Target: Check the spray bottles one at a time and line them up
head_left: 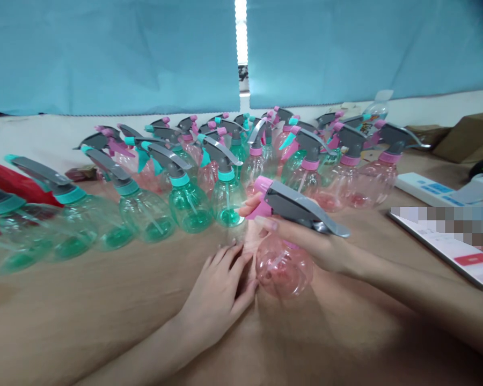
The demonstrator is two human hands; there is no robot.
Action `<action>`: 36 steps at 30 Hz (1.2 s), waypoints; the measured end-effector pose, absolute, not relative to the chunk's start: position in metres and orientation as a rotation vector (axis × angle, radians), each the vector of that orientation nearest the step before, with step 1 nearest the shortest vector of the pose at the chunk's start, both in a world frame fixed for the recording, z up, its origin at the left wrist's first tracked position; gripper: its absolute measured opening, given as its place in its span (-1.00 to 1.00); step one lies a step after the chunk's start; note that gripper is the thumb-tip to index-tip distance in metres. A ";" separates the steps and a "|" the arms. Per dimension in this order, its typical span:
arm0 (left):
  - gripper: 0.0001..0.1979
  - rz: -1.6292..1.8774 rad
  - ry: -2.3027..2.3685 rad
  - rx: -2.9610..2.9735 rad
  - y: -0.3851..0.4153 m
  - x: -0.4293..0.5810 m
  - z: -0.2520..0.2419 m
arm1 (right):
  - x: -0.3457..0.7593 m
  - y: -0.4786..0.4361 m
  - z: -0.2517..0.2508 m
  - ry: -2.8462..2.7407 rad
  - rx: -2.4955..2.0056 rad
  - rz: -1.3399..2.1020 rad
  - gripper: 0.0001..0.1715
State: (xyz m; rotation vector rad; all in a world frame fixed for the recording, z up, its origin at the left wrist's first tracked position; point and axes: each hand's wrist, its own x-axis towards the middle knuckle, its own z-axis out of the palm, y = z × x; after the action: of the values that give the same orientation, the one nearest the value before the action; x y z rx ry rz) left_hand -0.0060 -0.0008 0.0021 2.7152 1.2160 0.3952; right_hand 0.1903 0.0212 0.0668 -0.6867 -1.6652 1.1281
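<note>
A pink spray bottle [284, 271] with a grey and pink trigger head tilts over the front of the table. My right hand [290, 230] is wrapped round its neck, just below the head, with fingers at the pink trigger. To the left of the bottle, my left hand [225, 276] lies palm down on the tabletop, fingers stretched out and slightly spread. Its thumb is close to the bottle's body; whether they touch I cannot tell. Just beyond the hands stands a green spray bottle [228, 201] with a turquoise collar.
Several green spray bottles [145, 214] line the left side. Pink ones [376, 182] stand at the back right, with more behind. A phone [438, 244] lies on the right, near a white box [426, 187] and a cardboard box [469, 136]. A red bag [20, 182] is far left.
</note>
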 end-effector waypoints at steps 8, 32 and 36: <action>-0.69 0.417 1.210 2.721 0.000 -0.007 0.000 | 0.191 0.021 0.064 -1.673 -0.681 1.033 -0.87; -0.84 0.490 1.220 2.694 0.000 -0.008 -0.003 | 0.185 0.017 0.069 -1.550 -0.713 1.045 -0.63; -0.86 0.471 1.228 2.692 0.000 -0.008 -0.003 | 0.185 0.017 0.069 -1.529 -0.671 1.093 -0.64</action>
State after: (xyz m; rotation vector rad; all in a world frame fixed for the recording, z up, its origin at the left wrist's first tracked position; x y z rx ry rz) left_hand -0.0081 -0.0003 -0.0029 2.6917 1.2276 0.4708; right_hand 0.1850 0.0172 0.0690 -0.6708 -1.5288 1.0925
